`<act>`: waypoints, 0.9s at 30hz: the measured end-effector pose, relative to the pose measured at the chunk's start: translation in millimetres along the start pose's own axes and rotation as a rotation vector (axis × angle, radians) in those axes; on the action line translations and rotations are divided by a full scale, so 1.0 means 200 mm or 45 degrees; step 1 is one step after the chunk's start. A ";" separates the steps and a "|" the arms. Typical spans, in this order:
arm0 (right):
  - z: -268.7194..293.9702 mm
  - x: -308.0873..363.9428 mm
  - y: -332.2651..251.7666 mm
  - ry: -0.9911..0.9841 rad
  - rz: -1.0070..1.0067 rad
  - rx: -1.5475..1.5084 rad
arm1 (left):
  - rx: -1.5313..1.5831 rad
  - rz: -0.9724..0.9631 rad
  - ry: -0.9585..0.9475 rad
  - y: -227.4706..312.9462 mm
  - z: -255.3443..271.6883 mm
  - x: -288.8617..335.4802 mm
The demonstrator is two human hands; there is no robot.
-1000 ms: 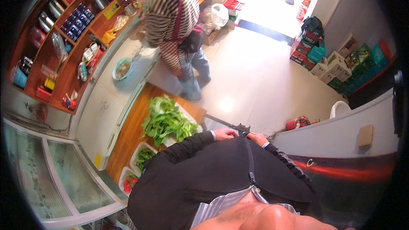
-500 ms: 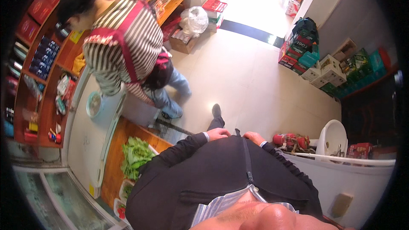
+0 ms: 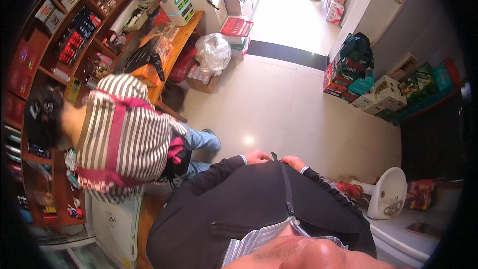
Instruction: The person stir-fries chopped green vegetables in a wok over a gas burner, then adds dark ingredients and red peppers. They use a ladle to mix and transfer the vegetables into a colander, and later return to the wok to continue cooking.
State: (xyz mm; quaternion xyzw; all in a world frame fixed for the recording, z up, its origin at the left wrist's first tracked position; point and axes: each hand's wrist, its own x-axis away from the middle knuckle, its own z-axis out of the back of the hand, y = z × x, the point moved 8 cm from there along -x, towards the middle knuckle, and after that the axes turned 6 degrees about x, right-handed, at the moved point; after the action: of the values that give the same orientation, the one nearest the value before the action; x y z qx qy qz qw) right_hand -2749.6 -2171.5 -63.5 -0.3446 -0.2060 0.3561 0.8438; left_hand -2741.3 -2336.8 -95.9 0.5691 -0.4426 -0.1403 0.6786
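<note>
My left hand [image 3: 257, 157] rests at the lower hem of my black jacket [image 3: 239, 189], just left of the open zipper end [image 3: 274, 156]. On the other side of that zipper end is my right hand [image 3: 294, 163], also against the hem. The jacket front hides part of the fingers of both hands, so their grip does not show. Nothing separate from the jacket can be seen in either hand. To my left, a person [image 3: 129, 139] in a striped top with dark red straps bends toward the shelves; that person's hands are hidden.
Wooden shelves [image 3: 74, 60] with bottles and packets line the left side. A wooden table [image 3: 181, 40] bears bags and a white box. Boxes [image 3: 236, 27] stand by the bright doorway, more cartons [image 3: 383, 87] along the right wall. A white basin [image 3: 388, 194] is at my right.
My view has shifted, and the leafy greens and blue bowl no longer show. The other person has come lower in the picture, nearer to me. My hands stay at the jacket hem.
</note>
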 end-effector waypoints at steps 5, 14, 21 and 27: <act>0.21 -0.26 0.18 -0.021 -0.043 0.025 | 0.074 -0.025 -0.011 0.11 0.29 -0.21; 0.96 -0.82 0.74 -0.158 0.002 -0.015 | 0.290 -0.014 0.132 0.48 0.89 -0.90; 1.45 -1.08 1.04 -0.348 0.137 0.023 | 0.218 0.043 0.205 0.90 1.15 -1.16; 1.62 -1.22 1.29 -0.385 0.126 -0.001 | 0.275 0.030 0.306 0.96 1.32 -1.31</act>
State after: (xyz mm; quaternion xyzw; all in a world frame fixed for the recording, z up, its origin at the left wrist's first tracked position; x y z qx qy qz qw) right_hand -3221.3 -2080.9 -57.2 -0.2972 -0.3134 0.4451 0.7844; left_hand -3151.8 -2266.2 -49.4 0.6463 -0.3773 -0.0149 0.6631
